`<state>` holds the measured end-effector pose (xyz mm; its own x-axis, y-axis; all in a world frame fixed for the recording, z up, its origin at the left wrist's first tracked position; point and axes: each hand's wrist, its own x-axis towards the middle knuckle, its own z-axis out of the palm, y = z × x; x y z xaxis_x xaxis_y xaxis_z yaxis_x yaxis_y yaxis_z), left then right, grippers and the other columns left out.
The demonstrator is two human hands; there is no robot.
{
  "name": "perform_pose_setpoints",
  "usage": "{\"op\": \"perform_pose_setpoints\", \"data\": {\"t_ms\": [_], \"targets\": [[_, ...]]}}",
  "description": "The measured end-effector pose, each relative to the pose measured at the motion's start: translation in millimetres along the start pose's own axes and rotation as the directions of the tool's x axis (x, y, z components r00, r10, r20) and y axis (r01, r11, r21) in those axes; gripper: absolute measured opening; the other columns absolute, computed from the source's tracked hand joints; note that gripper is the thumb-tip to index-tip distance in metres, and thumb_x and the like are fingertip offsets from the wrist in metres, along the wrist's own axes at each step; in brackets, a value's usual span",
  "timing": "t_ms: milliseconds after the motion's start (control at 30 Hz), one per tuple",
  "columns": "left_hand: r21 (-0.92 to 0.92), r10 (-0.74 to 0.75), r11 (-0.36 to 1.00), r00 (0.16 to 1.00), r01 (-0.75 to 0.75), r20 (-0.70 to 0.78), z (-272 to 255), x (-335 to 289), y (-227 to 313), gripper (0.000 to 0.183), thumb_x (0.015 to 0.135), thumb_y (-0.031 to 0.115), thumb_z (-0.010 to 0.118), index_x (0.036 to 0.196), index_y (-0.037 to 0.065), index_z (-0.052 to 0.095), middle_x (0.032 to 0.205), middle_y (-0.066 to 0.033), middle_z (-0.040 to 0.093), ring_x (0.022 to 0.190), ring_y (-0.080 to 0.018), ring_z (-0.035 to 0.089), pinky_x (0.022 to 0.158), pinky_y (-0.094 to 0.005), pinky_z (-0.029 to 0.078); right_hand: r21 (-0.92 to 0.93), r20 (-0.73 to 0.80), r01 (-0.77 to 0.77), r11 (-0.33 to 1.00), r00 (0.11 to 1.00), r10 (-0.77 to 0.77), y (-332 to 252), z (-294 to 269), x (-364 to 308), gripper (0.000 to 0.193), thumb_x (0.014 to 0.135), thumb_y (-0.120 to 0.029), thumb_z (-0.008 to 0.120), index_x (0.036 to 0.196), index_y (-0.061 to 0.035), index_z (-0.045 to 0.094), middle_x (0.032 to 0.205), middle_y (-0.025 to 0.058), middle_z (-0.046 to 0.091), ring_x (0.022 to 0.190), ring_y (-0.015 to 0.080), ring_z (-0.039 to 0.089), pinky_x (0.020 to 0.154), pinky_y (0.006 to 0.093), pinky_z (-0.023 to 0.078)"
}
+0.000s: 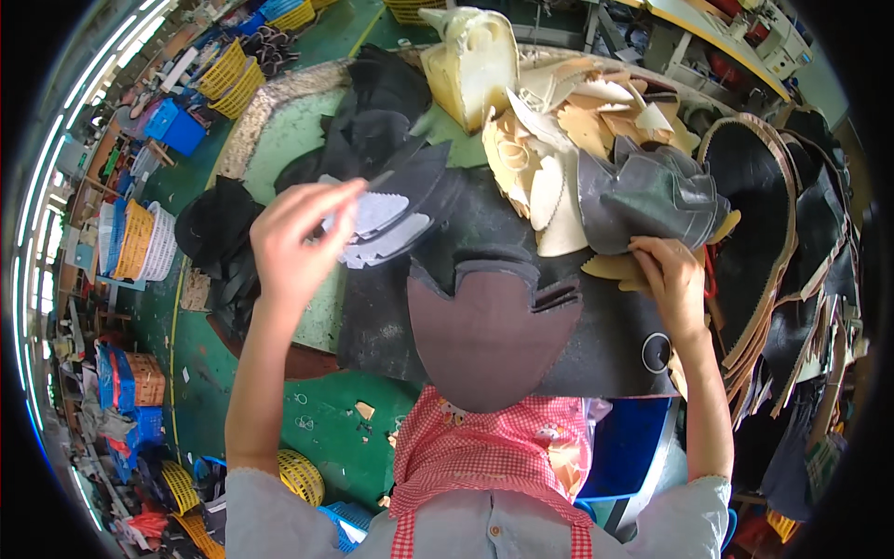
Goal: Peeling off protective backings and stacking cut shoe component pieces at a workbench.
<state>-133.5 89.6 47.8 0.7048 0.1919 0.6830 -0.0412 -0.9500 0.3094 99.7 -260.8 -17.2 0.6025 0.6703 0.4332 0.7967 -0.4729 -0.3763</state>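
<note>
My left hand [300, 244] is raised at the left, over a fanned pile of black cut pieces [372, 121] and several light grey pieces with zigzag edges [382, 233]. Its fingers are bent and smeared by motion, and a thin greyish streak shows by the fingertips. At the right, my right hand [672, 279] has its fingers closed at the lower edge of a black stitched leather piece [643, 200], lying on tan pieces. Between my hands, a stack of dark brown, shoe-upper-shaped pieces [494, 335] lies at the front edge of a black mat [605, 340].
A cream plastic container [470, 70] stands at the back, beside a heap of beige and tan pieces [559, 130]. Large black leather pieces with tan edges [750, 224] hang at the right. Yellow baskets [237, 84] and a blue crate [175, 127] stand beyond at the left.
</note>
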Motion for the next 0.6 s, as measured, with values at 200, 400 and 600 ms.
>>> {"op": "perform_pose_setpoints", "data": {"t_ms": [200,400,600], "targets": [[-0.288,0.066,0.951,0.840,0.110,0.539,53,-80,138,0.040,0.079,0.024,0.080,0.116,0.013,0.070,0.121,-0.0075,0.061,0.091,-0.0251,0.063,0.077,-0.0359,0.055,0.156,-0.044,-0.068,0.985,0.996,0.076,-10,-17,19,0.022,0.082,0.000,0.070,0.103,-0.0030,0.075,0.088,0.0078,0.066,0.088,0.0237,0.060,0.081,0.0316,0.048],[-0.563,-0.094,0.678,0.815,0.473,0.572,60,-80,135,0.010,0.092,0.010,0.066,0.095,0.003,0.059,0.091,-0.0119,0.058,0.075,-0.0250,0.062,0.064,-0.0365,0.050,0.484,0.048,-0.199,0.852,0.978,0.201,-95,-23,-10,0.016,0.074,0.001,0.081,0.086,-0.0048,0.073,0.086,0.0061,0.069,0.074,0.0161,0.064,0.067,0.0283,0.052],[-0.554,-0.192,0.639,0.809,0.533,0.556,71,-69,145,0.016,0.095,0.004,0.061,0.110,0.001,0.060,0.095,-0.0148,0.062,0.079,-0.0335,0.065,0.066,-0.0381,0.052,0.716,0.370,-0.355,0.602,0.923,0.104,-120,-9,-46,0.017,0.088,-0.003,0.071,0.105,-0.0035,0.075,0.098,0.0098,0.072,0.087,0.0199,0.065,0.077,0.0311,0.053]]}}
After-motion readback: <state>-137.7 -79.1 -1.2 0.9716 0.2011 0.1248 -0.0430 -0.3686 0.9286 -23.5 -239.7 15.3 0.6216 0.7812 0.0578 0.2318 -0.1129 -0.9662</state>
